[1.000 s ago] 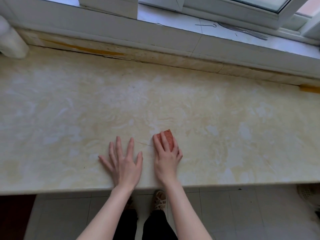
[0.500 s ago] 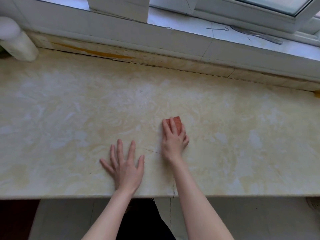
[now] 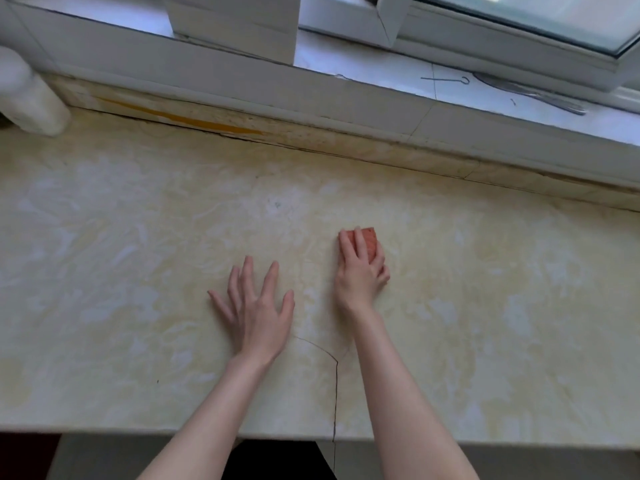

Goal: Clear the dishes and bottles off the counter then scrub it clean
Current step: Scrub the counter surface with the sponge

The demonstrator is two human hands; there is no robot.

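Note:
The cream marble counter (image 3: 121, 271) fills the view, with no dishes or bottles on its middle. My right hand (image 3: 360, 271) presses a small orange-red scrub sponge (image 3: 370, 241) flat on the counter; only the sponge's far end shows past my fingers. My left hand (image 3: 254, 308) lies palm down with fingers spread, to the left of the sponge and nearer the front edge, holding nothing.
A white rounded container (image 3: 27, 98) stands at the far left against the backsplash. Behind the counter runs a white window sill (image 3: 381, 74) with thin metal skewers (image 3: 533, 95). A crack (image 3: 335, 393) runs from the counter's front edge toward my hands.
My right hand has pushed the sponge away from the front edge toward the middle of the counter. My left hand has also slid a little farther in, still flat.

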